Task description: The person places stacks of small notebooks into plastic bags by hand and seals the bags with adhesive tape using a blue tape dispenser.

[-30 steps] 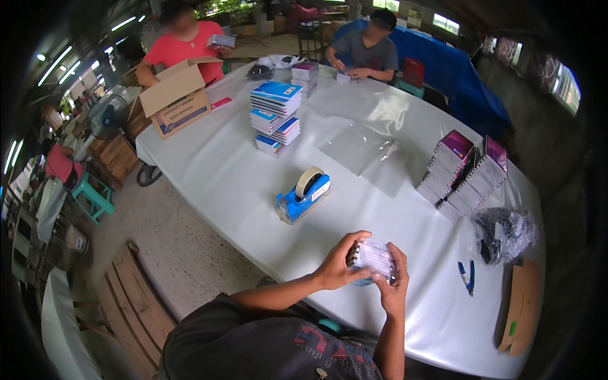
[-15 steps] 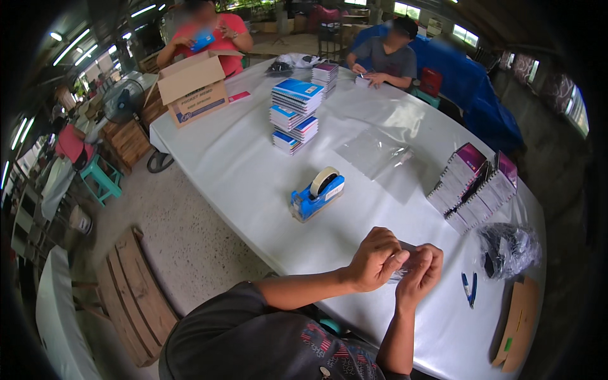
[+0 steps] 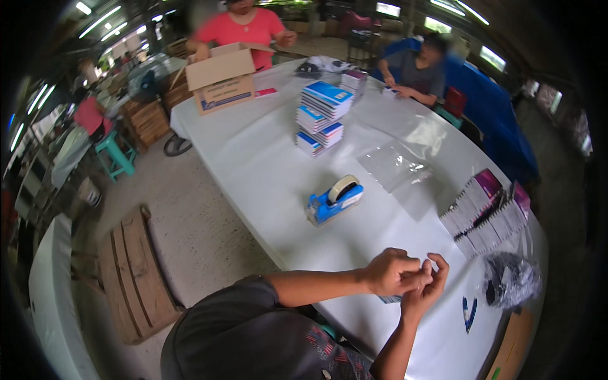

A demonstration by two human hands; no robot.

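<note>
My left hand (image 3: pixel 394 271) is closed, its fingertips meeting the fingers of my right hand (image 3: pixel 425 290) just above the table. My right hand is curled, with its forefinger bent up. A small flat thing (image 3: pixel 389 299) with a dark, striped edge shows beneath my left wrist, beside my right palm; my hands cover most of it, so its kind is unclear. Beyond my hands stands a blue tape dispenser (image 3: pixel 334 201) with a roll of clear tape. To the right lie a blue-handled pair of snips (image 3: pixel 468 315) and a crumpled clear plastic bag (image 3: pixel 512 280) with dark contents.
Stacked blue spiral notebooks (image 3: pixel 324 104) stand mid-table; purple-covered stacks (image 3: pixel 487 212) are at right. Clear plastic sheets (image 3: pixel 396 168) lie between. A cardboard box (image 3: pixel 225 88) sits at the far left, near a person in red. Another person works at the far right. A wooden bench (image 3: pixel 136 272) is left.
My hands have drawn closer together, and the dark, clear-wrapped thing between them is now mostly hidden. The view has shifted. The person in red has lowered a hand to the box; the blue item is gone from view.
</note>
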